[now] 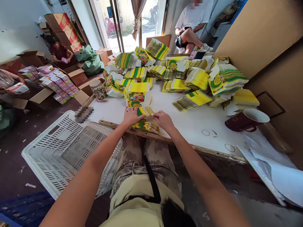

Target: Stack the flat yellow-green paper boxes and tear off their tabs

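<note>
Near the front edge of the white table, my left hand [133, 116] lies with its fingers spread over a small yellow and green packet stack [143, 111]. At the right end of that stack, my right hand [163, 119] has thumb and fingers pinched together; what they hold, if anything, is too small to make out. Below both hands another packet bundle [145, 125] rests against the table's wooden edge. Just behind my left hand stands a pile of yellow packets [137, 91].
Many yellow bundles [175, 85] cover the table's back. A maroon mug [246, 121] and rubber bands [229, 147] are at right, a jar [98, 90] at back left. A white crate [47, 135] stands left of my legs. Other people sit beyond.
</note>
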Demonstrator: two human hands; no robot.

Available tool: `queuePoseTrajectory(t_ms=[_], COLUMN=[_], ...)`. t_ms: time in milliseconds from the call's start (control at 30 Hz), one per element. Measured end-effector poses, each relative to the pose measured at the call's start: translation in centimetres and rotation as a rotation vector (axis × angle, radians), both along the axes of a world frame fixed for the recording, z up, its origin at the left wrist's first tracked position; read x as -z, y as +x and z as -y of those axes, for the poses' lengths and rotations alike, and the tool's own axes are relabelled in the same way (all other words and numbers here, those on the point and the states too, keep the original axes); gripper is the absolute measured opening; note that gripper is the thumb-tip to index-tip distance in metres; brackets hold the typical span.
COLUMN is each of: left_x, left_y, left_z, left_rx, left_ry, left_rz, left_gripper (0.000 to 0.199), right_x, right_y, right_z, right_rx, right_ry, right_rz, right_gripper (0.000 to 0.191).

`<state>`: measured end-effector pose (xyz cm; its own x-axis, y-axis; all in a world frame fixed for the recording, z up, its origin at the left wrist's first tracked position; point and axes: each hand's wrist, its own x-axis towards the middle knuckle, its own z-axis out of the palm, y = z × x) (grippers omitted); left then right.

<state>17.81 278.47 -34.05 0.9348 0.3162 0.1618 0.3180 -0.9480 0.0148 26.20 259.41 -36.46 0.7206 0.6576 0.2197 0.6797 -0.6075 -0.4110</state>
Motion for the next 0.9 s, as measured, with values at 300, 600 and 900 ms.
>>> queuePoseTrajectory(t_ms=[300, 600, 900], left_x=[0.0, 0.0, -0.2], left_y=[0.0, -0.1, -0.1], left_z=[0.1, 0.1, 0.3], left_rx=[0.005, 0.019, 0.019], left_ry=[0.024, 0.036, 0.037], left_rz=[0.008, 0.013, -0.006], left_gripper=[0.077, 0.079, 0.084], right_x=[-1.2, -1.4, -1.1], right_y=[0.0, -0.3, -1.4], right_z=[-0.7, -2.7, -3.8], right_rx=[-0.05, 0.046, 0.148], right_ry=[-0.151, -0.24, -0.237], right_rz=[0.162, 0.19, 0.15], right_gripper=[0.019, 0.025, 0.028])
